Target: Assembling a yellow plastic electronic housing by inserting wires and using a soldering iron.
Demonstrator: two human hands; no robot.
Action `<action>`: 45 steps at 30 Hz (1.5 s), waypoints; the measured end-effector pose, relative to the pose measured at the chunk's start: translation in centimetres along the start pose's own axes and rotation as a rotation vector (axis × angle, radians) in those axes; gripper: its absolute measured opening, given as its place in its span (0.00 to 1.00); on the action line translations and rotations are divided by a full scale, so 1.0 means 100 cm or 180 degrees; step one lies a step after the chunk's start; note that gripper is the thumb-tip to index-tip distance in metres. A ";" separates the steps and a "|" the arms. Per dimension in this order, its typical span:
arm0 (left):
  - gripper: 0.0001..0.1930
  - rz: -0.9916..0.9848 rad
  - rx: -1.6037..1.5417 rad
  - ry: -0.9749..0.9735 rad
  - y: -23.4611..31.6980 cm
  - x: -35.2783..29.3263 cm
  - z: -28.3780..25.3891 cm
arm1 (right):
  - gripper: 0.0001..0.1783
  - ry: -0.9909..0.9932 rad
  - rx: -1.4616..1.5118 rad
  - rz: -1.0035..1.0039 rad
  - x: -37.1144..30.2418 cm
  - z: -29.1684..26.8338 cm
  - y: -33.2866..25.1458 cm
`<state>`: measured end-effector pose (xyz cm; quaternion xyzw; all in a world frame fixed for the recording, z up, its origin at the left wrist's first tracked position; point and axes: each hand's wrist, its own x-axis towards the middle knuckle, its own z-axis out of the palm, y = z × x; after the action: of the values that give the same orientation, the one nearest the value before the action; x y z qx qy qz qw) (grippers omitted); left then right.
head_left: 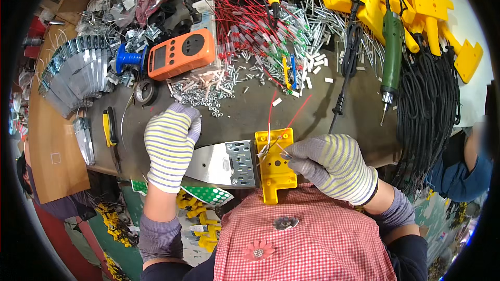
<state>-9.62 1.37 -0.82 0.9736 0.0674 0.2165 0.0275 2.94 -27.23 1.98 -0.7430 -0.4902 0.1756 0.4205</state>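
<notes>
A yellow plastic housing half (278, 171) lies at the table's near edge, its inner side up. Joined to its left is a metal plate (213, 165) with a slotted grey end. Thin red wires (298, 112) and pale leads run out of the housing's top. My right hand (333, 166), in a striped glove, pinches a thin pale wire at the housing's right rim. My left hand (172, 143), gloved alike, is closed just below a pile of small nuts (200, 99). Whatever its fingertips hold is hidden.
An orange meter (182, 53), a blue spool (130, 60) and a tape roll (145, 92) stand behind my left hand. Yellow-handled pliers (110, 126) lie left. A green electric screwdriver (390, 54) hangs at right, beside black cords (427, 99) and yellow housings (375, 5). Red wires and screws are heaped behind.
</notes>
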 end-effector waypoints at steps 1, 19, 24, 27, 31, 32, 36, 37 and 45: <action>0.07 -0.0072 -0.0294 -0.0045 -0.001 -0.001 0.001 | 0.11 0.0022 -0.0056 -0.0015 0.002 0.001 -0.001; 0.09 -0.0732 -0.3711 -0.0280 0.093 0.013 -0.035 | 0.13 0.0195 -0.0252 -0.0769 -0.007 -0.010 0.006; 0.08 -0.0905 -0.3927 -0.0415 0.098 0.013 -0.032 | 0.11 0.0321 -0.0121 -0.0696 -0.011 -0.009 0.006; 0.09 -0.0744 -0.3757 -0.0258 0.097 0.014 -0.028 | 0.10 0.0362 -0.0131 -0.0695 -0.012 -0.009 0.005; 0.10 -0.0793 -0.3894 -0.0416 0.098 0.016 -0.029 | 0.09 0.0360 -0.0091 -0.0679 -0.012 -0.009 0.005; 0.10 -0.0709 -0.3889 -0.0396 0.098 0.016 -0.028 | 0.09 0.0362 -0.0093 -0.0677 -0.012 -0.009 0.005; 0.11 -0.0551 -0.3796 -0.0655 0.092 0.019 -0.032 | 0.09 0.0144 -0.0122 -0.0782 -0.009 -0.014 0.007; 0.11 -0.0558 -0.3793 -0.0650 0.090 0.022 -0.034 | 0.09 0.0056 -0.0030 -0.0813 -0.009 -0.014 0.007; 0.10 0.0281 -0.3074 -0.0734 0.088 0.038 -0.041 | 0.13 -0.0039 0.0429 -0.0512 0.002 -0.016 -0.006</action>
<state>-6.93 -6.66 5.20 0.8692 -0.0852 0.1149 0.4733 3.77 -27.66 3.38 -0.6702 -0.5379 0.1783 0.4793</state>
